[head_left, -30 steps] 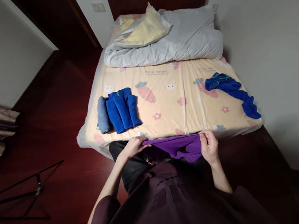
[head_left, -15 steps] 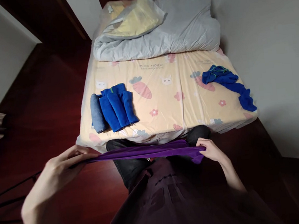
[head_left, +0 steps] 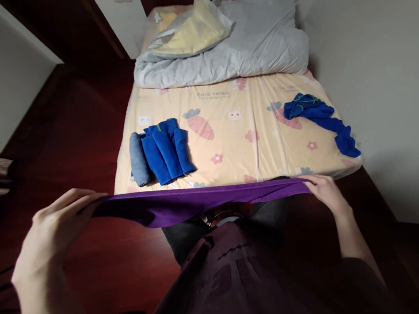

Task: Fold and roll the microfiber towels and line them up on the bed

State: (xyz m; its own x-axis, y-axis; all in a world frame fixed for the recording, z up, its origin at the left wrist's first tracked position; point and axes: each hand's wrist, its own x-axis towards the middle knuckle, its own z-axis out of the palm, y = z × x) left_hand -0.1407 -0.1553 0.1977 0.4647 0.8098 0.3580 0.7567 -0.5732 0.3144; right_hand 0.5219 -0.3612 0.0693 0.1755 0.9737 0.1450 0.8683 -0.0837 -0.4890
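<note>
Bed: cartoon-print sheet, carrots and flowers visible. Near edge, left side: grey-blue roll touching rolled blue cloths, laid side by side. Right side: crumpled blue cloth, trailing toward near right corner. Far end: bunched grey quilt, yellow pillow on top.

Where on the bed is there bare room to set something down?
Bare sheet lies between the blue bundle and crumpled blue cloth, up to the quilt. Crowded: left, where the grey roll adjoins the bundle.

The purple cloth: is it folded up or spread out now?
Stretched wide: the purple cloth spans taut between both hands; full spread unclear.
</note>
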